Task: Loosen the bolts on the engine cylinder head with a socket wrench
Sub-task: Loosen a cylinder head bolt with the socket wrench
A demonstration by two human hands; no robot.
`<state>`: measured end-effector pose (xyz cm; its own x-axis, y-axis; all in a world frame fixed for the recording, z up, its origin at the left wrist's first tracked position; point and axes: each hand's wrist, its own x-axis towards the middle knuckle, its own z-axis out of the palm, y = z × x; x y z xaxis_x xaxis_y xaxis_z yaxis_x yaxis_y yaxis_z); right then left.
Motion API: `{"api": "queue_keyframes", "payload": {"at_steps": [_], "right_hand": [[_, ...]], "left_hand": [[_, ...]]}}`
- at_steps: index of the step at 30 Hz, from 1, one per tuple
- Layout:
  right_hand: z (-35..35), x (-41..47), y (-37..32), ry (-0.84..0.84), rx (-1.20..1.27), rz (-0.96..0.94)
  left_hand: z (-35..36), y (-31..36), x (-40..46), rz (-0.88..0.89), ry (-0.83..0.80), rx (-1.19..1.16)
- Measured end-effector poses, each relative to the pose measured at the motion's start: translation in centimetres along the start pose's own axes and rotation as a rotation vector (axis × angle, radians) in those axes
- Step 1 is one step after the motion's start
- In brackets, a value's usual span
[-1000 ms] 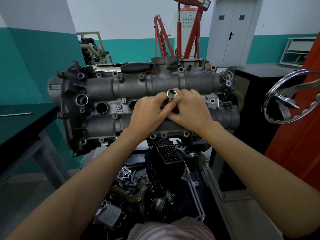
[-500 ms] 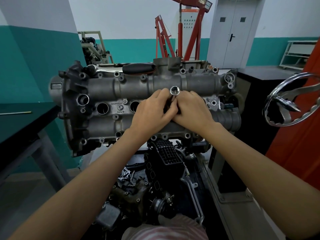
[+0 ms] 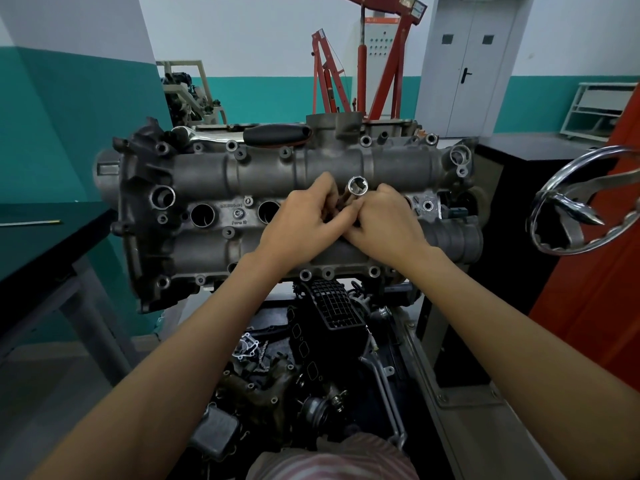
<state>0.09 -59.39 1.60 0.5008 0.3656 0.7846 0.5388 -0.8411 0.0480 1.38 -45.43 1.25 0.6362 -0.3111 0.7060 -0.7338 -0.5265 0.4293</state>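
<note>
Chrome socket (image 3: 358, 186) being gripped by both hands over the cylinder head (image 3: 214, 209).
Left hand (image 3: 301, 221) and right hand (image 3: 384, 223) are pinching its shaft together, probably to seat it squarely.

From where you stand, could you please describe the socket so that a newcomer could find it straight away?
Start at the grey cylinder head. Over its middle the left hand and right hand meet; the socket rises between them, a shiny tube with an open end.
</note>
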Motion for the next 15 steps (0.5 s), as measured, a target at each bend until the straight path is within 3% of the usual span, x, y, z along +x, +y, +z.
{"api": "queue_keyframes", "payload": {"at_steps": [6, 10, 15], "right_hand": [[0.0, 0.1, 0.1, -0.145, 0.032, 0.029], [0.2, 0.1, 0.4, -0.127, 0.058, 0.060], [0.2, 0.0, 0.3, -0.118, 0.065, 0.103]], "left_hand": [[-0.2, 0.2, -0.4, 0.048, -0.017, -0.009], [-0.8, 0.3, -0.6, 0.080, 0.027, -0.130], [-1.2, 0.6, -1.0, -0.038, 0.007, -0.293]]}}
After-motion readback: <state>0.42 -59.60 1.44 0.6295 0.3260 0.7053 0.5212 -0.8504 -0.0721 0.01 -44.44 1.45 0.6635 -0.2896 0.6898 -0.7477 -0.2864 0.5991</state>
